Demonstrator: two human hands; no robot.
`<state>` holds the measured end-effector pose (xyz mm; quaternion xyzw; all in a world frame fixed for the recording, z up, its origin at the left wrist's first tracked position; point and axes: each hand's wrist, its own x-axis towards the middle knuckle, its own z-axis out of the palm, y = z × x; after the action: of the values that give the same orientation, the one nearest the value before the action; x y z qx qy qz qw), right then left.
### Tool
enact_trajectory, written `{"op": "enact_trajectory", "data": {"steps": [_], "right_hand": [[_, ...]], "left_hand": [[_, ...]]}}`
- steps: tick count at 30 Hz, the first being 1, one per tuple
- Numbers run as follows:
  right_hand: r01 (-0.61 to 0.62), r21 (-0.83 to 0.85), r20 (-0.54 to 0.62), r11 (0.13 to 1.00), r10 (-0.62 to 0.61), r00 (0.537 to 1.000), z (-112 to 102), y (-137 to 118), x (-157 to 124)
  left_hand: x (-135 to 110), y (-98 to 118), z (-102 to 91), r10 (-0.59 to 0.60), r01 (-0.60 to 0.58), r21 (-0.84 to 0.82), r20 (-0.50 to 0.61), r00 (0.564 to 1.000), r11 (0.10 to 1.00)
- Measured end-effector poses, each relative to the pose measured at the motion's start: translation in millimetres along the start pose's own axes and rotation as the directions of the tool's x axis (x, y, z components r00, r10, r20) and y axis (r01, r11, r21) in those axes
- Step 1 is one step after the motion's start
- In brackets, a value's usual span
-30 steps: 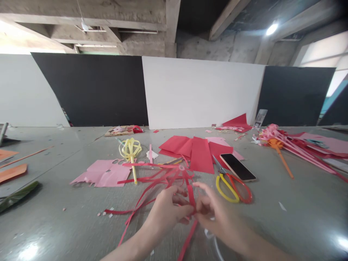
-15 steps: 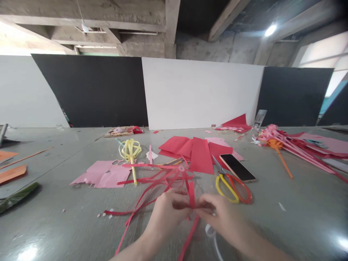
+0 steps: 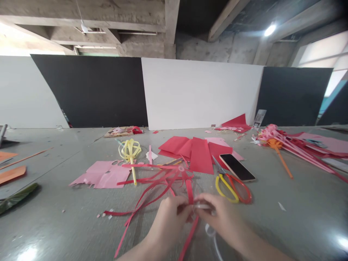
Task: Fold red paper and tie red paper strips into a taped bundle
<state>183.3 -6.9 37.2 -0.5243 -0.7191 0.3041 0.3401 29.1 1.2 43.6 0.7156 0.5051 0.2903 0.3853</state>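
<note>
My left hand [image 3: 172, 214] is closed, its thumb and fingers pinching a red paper strip [image 3: 190, 190] near its lower part. Close beside it, my right hand [image 3: 217, 212] is closed on a thin white strip [image 3: 202, 206] that reaches toward the red paper. The fingertips of both hands nearly meet, and the exact contact there is blurred. The strip belongs to a spread of red paper strips [image 3: 141, 204] joined at a small round centre [image 3: 181, 168]. Under my right wrist lies a white ring-like roll [image 3: 209, 230] with a pale band trailing toward the front edge.
Scissors [image 3: 234, 186] with yellow and orange handles lie beside a phone [image 3: 237, 166]. Red paper sheets [image 3: 201, 156], a cut pink sheet [image 3: 104, 174] and a yellow paper-strip ball on a stick [image 3: 129, 150] lie around. Pink streamers [image 3: 296, 148] are at right, a leaf-patterned object [image 3: 17, 197] at left.
My left hand has shifted slightly down and curled in more. A white strip now shows between my right fingers. The other things stay in place.
</note>
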Motion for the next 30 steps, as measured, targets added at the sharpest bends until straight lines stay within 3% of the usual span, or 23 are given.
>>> {"op": "enact_trajectory", "data": {"steps": [6, 14, 21, 25, 30], "right_hand": [[0.022, -0.057, 0.002, 0.998, -0.022, 1.0, -1.0, -8.3, -2.9], [0.148, -0.064, -0.056, 0.987, -0.152, 0.987, 2.6, -4.9, -2.9], [0.133, -0.07, 0.023, 0.989, -0.132, 0.991, 3.3, -1.6, -3.0], [0.251, -0.116, 0.023, 0.961, -0.25, 0.968, 1.5, -2.7, -4.9], [0.441, -0.213, -0.029, 0.872, -0.457, 0.889, 1.4, -3.7, -6.7]], "left_hand": [[-3.7, 2.4, 1.1, 0.002, -0.002, 0.052, -0.01, 1.0, 0.999], [-3.6, 1.5, 1.0, 0.034, -0.035, 0.039, 0.022, 0.999, 0.999], [-7.1, 7.6, 1.8, 0.192, -0.191, 0.101, 0.0, 0.981, 0.976], [-1.8, 3.9, -2.5, 0.065, -0.062, -0.031, 0.115, 0.991, 0.998], [7.7, -5.9, -9.0, -0.005, 0.068, -0.226, 0.27, 0.963, 0.972]]}}
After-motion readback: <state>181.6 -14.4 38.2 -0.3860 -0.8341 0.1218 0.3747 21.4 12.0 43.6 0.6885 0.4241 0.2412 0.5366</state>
